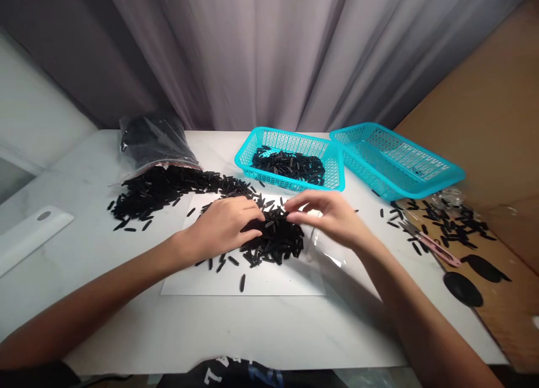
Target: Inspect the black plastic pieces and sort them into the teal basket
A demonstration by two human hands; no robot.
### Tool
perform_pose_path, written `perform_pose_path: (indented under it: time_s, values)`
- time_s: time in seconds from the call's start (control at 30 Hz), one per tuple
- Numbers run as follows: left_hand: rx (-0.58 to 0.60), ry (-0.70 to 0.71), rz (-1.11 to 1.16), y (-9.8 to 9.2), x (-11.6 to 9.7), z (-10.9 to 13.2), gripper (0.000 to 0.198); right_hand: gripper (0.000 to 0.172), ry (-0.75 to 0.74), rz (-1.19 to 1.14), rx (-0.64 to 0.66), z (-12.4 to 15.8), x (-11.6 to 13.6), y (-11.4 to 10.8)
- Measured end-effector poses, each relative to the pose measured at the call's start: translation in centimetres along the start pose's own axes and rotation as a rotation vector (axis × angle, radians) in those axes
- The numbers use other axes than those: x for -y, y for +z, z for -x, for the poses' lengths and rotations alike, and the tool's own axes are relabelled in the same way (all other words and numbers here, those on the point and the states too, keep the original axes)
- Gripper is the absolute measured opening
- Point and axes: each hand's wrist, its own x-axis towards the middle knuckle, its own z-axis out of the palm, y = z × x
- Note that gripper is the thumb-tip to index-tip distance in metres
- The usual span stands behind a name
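Note:
A heap of small black oblong pieces (278,242) lies on a white sheet (252,287) in the middle of the table. My left hand (227,224) rests over the heap's left side, its fingers bent and its thumb apart from them, with loose pieces in the gap. At the heap's upper right edge, my right hand (324,213) has its thumb and forefinger brought together at what looks like one black piece; the fingertips partly hide it. Several single pieces lie scattered near the front of the heap.
Behind the heap stands a turquoise basket (341,177) with black pieces inside; a second turquoise basket (387,194) is to its right. At left, a plastic bag (154,141) sits behind another pile (147,194). Pink-handled scissors (438,247) and black oval objects (463,288) lie at right.

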Motion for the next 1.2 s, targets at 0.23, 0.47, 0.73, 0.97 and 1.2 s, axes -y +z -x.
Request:
perform_pose_path:
  time_s: [0.23, 0.47, 0.73, 0.97, 1.2]
  values:
    - [-0.065, 0.011, 0.019, -0.1, -0.2, 0.1, 0.015, 0.009, -0.158, 0.504, 0.113, 0.3, -1.5, 3.3]
    - [-0.335, 0.087, 0.142, 0.0, -0.6, 0.0, 0.007, 0.003, -0.312, 0.374, -0.056, 1.0, -0.5, 3.7]
    - [-0.536, 0.168, 0.188, -1.4, -1.5, 0.1, 0.007, 0.007, -0.466, 0.310, -0.238, 1.6, 0.7, 4.2]
    - [-0.583, 0.183, 0.226, -2.0, -2.3, 0.3, 0.006, 0.012, -0.572, 0.297, -0.305, 1.8, 1.3, 4.5]
    - [-0.611, 0.192, 0.233, -2.4, -2.7, 0.4, 0.008, 0.015, -0.609, 0.255, -0.326, 2.0, 1.8, 4.6]
